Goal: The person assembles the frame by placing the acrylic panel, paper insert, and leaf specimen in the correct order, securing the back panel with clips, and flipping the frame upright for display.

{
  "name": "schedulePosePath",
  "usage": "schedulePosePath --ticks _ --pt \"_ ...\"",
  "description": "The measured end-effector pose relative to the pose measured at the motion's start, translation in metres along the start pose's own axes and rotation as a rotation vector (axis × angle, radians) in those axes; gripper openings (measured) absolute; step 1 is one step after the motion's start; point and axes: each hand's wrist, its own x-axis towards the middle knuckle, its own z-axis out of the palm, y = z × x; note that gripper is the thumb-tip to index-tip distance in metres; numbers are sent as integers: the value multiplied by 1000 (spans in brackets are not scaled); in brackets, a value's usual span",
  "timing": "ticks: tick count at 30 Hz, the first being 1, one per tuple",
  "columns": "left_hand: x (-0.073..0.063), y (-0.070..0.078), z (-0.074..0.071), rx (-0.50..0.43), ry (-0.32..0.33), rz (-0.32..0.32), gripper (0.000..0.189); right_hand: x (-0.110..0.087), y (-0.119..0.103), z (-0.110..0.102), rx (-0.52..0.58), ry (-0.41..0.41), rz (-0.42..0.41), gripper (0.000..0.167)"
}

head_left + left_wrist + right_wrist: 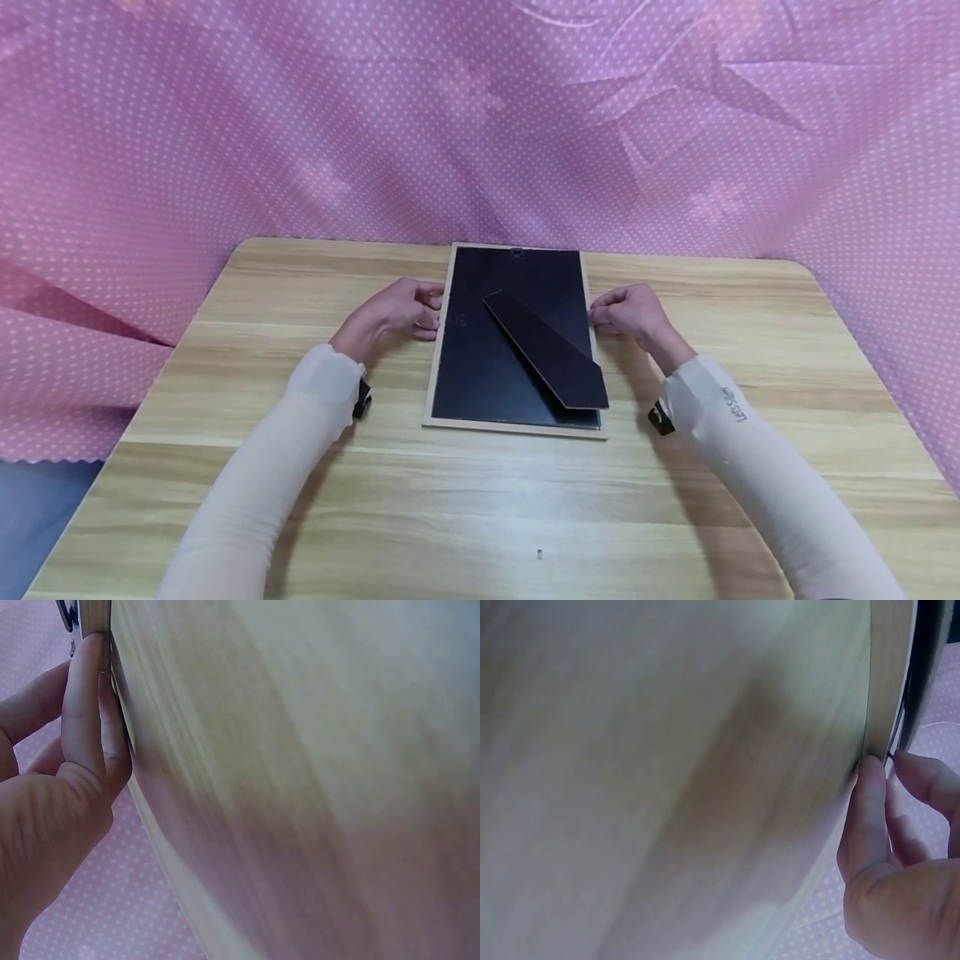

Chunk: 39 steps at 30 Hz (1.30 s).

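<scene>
A picture frame with a pale wooden edge lies face down on the table, its black backing board upward. The backing's dark easel leg slants across it, its wide end raised near the lower right corner. At the frame's left side, my left hand grips the edge; the left wrist view shows a digit against the wooden side. My right hand holds the opposite edge, and in the right wrist view a fingertip touches a small dark piece by the backing. Parts of both hands' fingers are hidden.
The light wood-grain table has a small dark mark or bit near its front. A pink dotted cloth hangs behind and around the table. Small black devices sit at both wrists.
</scene>
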Motion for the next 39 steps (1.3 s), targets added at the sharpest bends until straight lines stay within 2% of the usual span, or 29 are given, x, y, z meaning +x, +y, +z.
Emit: schedulePosePath --ticks 13,20,25,30,39 --pt "2 -2 -1 -9 4 4 83 -3 2 1 56 -22 -24 31" --pt "1 -2 0 -7 6 -2 83 -4 3 2 -176 51 -70 29" --pt "1 -3 0 -2 3 9 82 -2 3 4 -255 63 -89 28" --pt "0 -3 0 -2 9 10 82 -1 1 5 -305 71 -84 27" --pt "0 -4 0 11 5 21 82 -1 -2 7 -301 52 -45 24"
